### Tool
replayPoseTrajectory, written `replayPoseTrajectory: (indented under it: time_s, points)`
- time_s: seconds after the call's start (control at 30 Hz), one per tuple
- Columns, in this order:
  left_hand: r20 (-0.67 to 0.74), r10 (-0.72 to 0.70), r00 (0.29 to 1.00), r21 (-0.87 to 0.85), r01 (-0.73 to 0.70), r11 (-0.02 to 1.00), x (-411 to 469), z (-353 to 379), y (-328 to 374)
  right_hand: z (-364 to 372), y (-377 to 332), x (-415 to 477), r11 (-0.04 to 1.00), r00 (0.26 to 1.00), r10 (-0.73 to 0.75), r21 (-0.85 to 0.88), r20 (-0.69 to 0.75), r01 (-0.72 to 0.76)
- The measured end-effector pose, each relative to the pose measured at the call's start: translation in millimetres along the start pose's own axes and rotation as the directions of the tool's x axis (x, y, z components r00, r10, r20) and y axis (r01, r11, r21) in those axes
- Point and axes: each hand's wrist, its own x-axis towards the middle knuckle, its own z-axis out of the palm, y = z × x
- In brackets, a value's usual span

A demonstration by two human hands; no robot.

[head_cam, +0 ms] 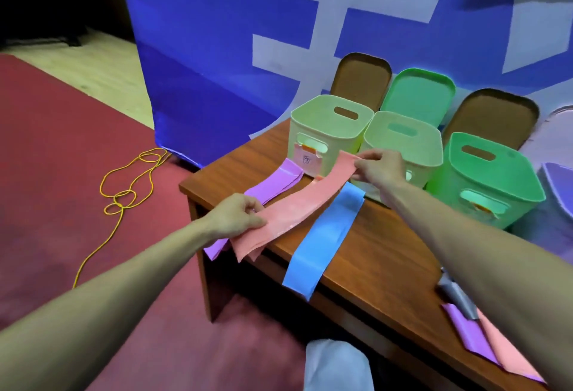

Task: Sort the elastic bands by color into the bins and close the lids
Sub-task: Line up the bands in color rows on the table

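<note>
The pink band [297, 204] is stretched flat between both hands just above the bench [387, 254]. The left hand [235, 215] pinches its near end at the bench edge, and the right hand [379, 167] pinches its far end in front of the open bins [297, 133]. It looks thin, light and floppy — a soft sheet that will sag and fold, and probably a little slick. Holding it by the ends keeps it spread; gathering it at the middle would suit dropping it in. The purple band [273, 184] and blue band [325, 235] lie on either side of it, draped over the bench edge — the lids [418, 90] lean behind the bins.
</note>
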Motion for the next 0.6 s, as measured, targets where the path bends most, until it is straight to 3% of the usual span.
replayPoseTrajectory:
  time_s: [0.3,0.37,0.47,0.53,0.6]
  points:
    - [-0.069,-0.011,0.998,0.318,0.032,0.947,17.8,10.7,-5.8,42.8,33.9,19.9,0.990,0.991,0.124,0.054,0.051,-0.127]
    - [-0.034,0.022,0.999,0.497,-0.002,0.868,16.2,11.4,2.3,45.8,39.5,22.5,0.987,0.987,0.152,0.052,0.050,-0.155]
    - [-0.013,0.129,0.992,0.771,-0.073,0.633,16.0,14.4,17.4,49.6,44.2,24.0,0.983,0.983,0.176,0.040,0.046,-0.178]
    - [0.045,0.222,0.974,0.824,-0.162,0.543,21.3,17.2,24.2,52.7,47.2,25.9,0.982,0.981,0.189,0.019,0.042,-0.190]
    - [0.173,0.277,0.945,0.794,-0.300,0.529,29.1,20.4,25.4,55.5,49.6,27.0,0.980,0.979,0.200,0.005,0.040,-0.201]
